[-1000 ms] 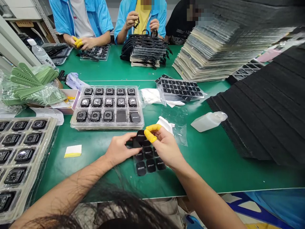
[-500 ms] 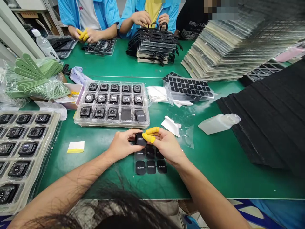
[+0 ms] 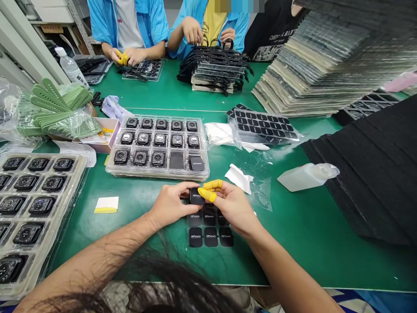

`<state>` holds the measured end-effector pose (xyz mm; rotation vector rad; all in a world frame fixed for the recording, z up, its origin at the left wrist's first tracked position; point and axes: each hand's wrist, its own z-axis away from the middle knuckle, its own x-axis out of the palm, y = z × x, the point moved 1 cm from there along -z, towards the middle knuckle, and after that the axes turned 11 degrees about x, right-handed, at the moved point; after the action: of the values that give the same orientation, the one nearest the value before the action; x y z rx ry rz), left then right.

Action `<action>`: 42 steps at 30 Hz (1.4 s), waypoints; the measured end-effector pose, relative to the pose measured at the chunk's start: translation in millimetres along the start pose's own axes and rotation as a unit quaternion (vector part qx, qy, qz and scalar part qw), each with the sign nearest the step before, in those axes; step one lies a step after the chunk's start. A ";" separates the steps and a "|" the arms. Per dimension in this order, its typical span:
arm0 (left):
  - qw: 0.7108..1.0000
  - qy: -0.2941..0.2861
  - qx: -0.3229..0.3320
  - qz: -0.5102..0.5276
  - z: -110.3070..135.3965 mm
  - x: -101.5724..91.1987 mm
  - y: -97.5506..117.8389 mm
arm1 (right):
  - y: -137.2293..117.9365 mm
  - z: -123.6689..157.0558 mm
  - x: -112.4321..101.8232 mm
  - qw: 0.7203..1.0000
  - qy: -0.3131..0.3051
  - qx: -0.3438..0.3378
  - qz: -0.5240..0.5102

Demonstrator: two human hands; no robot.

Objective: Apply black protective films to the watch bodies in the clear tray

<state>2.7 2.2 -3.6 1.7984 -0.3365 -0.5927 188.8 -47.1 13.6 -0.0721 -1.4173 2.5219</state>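
Note:
My left hand (image 3: 174, 202) grips the left side of a black smartwatch case (image 3: 194, 195), its face up and showing a printed HiFuture label. On its right side, my right hand (image 3: 233, 204) holds the same watch, with yellow finger cots on thumb and forefinger; the thumb lies over the label's edge. Beneath both hands lies a clear sheet of black HiFuture screen stickers (image 3: 211, 237), its upper part hidden. Beyond them stands a clear plastic tray (image 3: 156, 171) of watch cases, mostly back up; one pocket in the front row holds no watch, and a labelled watch sits at the corner.
Another watch tray (image 3: 70, 213) is at the left, near green straps (image 3: 65, 117). A plastic bottle (image 3: 306, 177) lies at the right, by black sheets (image 3: 368, 174) and a tall stack of trays (image 3: 309, 65). Co-workers' hands (image 3: 125, 57) work across the green table.
The whole view has shifted slightly, so things sit a little lower and further right. Both hands keep their hold on the watch, with the right thumb still on its face.

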 end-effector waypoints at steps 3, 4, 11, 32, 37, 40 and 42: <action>1.000 0.004 -0.002 0.006 -0.2 1.3 1.4 | 1.5 -0.6 1.3 1.000 -0.005 -0.014 0.012; 1.000 0.004 -0.002 0.004 -0.4 1.6 1.8 | 2.2 -0.7 1.3 1.000 -0.007 -0.020 0.017; 1.000 0.008 -0.007 0.016 -0.9 0.0 4.5 | 2.2 3.4 -6.7 0.985 0.068 -0.073 0.143; 0.986 0.065 0.046 -0.150 7.0 2.0 0.4 | 13.6 3.0 5.8 0.987 0.061 -0.090 0.117; 0.987 0.057 0.030 -0.144 5.5 1.7 2.4 | 5.2 3.4 3.5 0.996 0.027 -0.075 0.034; 0.990 0.051 0.013 -0.127 2.9 0.6 5.6 | -1.1 1.5 -3.2 0.998 0.033 -0.058 0.010; 0.992 0.043 0.012 -0.121 1.6 0.2 7.1 | -1.8 -0.6 -5.4 0.999 0.024 -0.038 0.017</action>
<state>2.4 -1.3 2.8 1.8956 -0.0670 -0.6798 194.5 -47.0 14.4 -0.1702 -1.5053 2.4766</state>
